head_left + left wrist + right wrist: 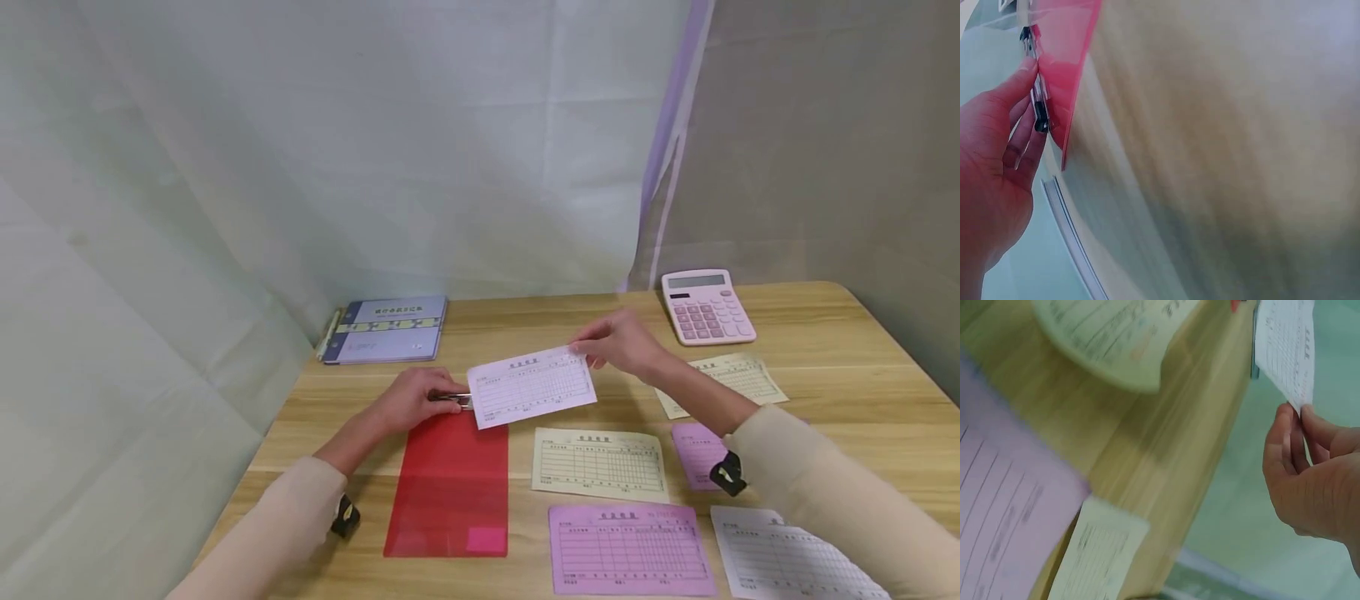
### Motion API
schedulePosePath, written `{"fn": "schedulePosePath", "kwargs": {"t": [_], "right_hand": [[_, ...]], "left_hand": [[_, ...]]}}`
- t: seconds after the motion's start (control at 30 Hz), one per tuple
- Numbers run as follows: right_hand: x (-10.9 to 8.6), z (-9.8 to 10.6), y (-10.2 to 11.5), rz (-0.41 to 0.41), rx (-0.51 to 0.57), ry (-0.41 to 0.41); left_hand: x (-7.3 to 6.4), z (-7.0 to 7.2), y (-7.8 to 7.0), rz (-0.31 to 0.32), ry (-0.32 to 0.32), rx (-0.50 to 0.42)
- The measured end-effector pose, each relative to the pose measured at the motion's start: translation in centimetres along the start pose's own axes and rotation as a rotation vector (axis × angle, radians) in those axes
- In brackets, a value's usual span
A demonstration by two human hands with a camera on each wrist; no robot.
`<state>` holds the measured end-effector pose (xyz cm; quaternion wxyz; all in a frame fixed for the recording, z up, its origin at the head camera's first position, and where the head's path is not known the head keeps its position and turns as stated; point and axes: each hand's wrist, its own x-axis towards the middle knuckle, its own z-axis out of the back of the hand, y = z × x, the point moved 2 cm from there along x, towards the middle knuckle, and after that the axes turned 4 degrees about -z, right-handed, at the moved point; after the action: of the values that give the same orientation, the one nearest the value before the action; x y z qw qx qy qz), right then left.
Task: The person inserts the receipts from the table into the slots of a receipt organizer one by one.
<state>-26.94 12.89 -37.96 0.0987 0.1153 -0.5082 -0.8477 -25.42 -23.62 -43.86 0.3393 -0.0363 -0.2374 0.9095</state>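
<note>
From my station I see the left hand (412, 398) with thumb and fingers pinched together on the metal clip (459, 401) at the far end of a red clipboard (450, 492), which lies flat on the left part of the wooden table (517, 321). The right hand (618, 342) pinches a white slip (532, 387) by its far right corner, thumb against fingertips with hardly a gap beyond the paper. I have that slip raised and tilted, its left edge at the clip above the far right corner of the clipboard; I cannot tell whether the edge sits between the clip's jaws or only in front of them. To the right of the clipboard, apart from it, lies a yellow slip (600, 462), with a purple slip (632, 550) on its near side. Farther right I make out a second white slip (780, 554) at the near edge of my view, a second purple slip (696, 454) and a second yellow slip (738, 383), all partly hidden by the right arm. At the far right stands out a pink calculator (708, 307); at the far left lies a blue notebook (390, 329), a pen (330, 333) just beside its left edge.
</note>
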Motion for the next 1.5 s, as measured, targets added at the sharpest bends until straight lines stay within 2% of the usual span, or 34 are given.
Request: {"fn": "schedulePosePath", "kwargs": {"t": [0.13, 0.23, 0.4, 0.53, 0.73, 0.93, 1.23, 1.33, 1.5], "right_hand": [[0.2, -2.4, 0.3, -0.088, 0.053, 0.066], [0.3, -4.7, 0.2, -0.142, 0.060, 0.107], [0.3, -8.3, 0.4, -0.196, 0.031, 0.174], [0.8, -10.0, 1.0, -0.219, 0.073, 0.190], [1.6, -11.6, 1.5, -0.225, 0.081, 0.208], [2.1, -12.6, 1.7, -0.214, 0.093, 0.218], [2.7, -13.0, 1.3, -0.232, 0.062, 0.238], [2.7, -13.1, 1.1, -0.228, 0.061, 0.248], [2.6, -13.2, 1.2, -0.198, 0.049, 0.250]], "left_hand": [[0.3, 0.2, 0.3, -0.014, 0.018, -0.015], [0.4, 0.3, 0.3, 0.028, 0.046, -0.025], [0.5, 0.4, 0.2, 0.082, 0.072, -0.048], [0.6, 0.4, 0.0, 0.067, 0.071, -0.032], [0.6, 0.6, -0.3, -0.016, 0.082, 0.045], [0.6, 0.7, -1.1, -0.128, 0.092, 0.195], [0.1, -0.1, -2.2, -0.162, 0.072, 0.444], [0.0, -0.4, -2.5, -0.179, 0.055, 0.479], [-0.1, -0.2, -2.6, -0.183, 0.028, 0.469]]}}
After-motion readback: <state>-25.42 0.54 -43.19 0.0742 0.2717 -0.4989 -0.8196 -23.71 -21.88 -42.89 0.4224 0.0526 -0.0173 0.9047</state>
